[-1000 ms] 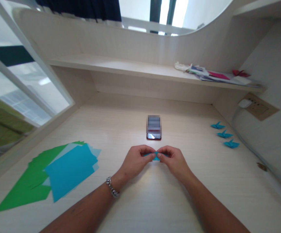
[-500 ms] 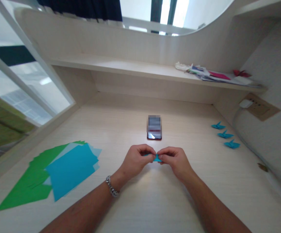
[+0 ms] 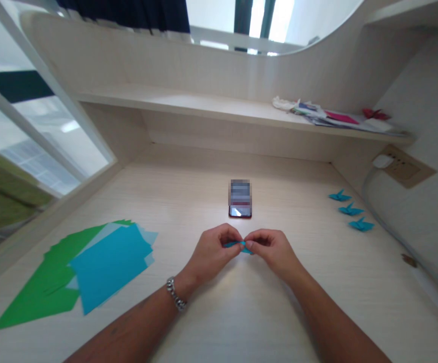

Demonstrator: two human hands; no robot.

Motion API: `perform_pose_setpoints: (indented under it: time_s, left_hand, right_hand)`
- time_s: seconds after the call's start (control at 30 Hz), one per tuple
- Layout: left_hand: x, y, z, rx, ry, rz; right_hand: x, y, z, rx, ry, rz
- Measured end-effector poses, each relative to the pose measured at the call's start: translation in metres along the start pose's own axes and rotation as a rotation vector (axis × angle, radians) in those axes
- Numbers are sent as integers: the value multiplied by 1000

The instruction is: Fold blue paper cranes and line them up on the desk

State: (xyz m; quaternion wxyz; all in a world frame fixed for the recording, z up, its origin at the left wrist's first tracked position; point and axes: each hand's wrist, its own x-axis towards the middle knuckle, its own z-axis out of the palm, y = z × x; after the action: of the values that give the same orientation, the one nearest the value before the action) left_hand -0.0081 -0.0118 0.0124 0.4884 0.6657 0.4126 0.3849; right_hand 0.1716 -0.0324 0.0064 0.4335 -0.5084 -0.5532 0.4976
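Left hand (image 3: 211, 250) and right hand (image 3: 270, 249): brought together fingertip to fingertip at mid-desk, both pinched on one small blue folded paper piece (image 3: 241, 245), which sits between them just above the desk (image 3: 241, 312), most of it hidden by the fingers; the two-sided pinch suits pressing or pulling a fine crease. Metal bracelet (image 3: 176, 294) on the left wrist. Phone (image 3: 240, 200): flat on the desk just beyond the hands, screen up, within the person's glance. Sheets of blue paper (image 3: 109, 264) over green paper (image 3: 41, 290): loose fanned stack well to the left, flat, within the left arm's reach. Three small blue folded figures (image 3: 350, 209): in a row well to the right, near the wall, apart from the working spot. Shelf (image 3: 203, 106) above the desk: mixed coloured papers (image 3: 332, 120) at its right end. Wall socket (image 3: 402, 169) with a plug, far right
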Motion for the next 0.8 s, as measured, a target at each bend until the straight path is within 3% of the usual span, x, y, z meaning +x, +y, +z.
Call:
perform_pose_setpoints:
  time_s: [0.37, 0.57, 0.8]
  left_hand:
    - [5, -6, -1, -210, -34, -65]
    - [5, -3, 1, -205, -25, -98]
    - [4, -7, 1, -220, 0, -103]
  right_hand:
    - [-2, -3, -1, -232, 77, -76]
    - [-5, -4, 1, -308, 70, -132]
    - [-5, -2, 4, -61, 57, -92]
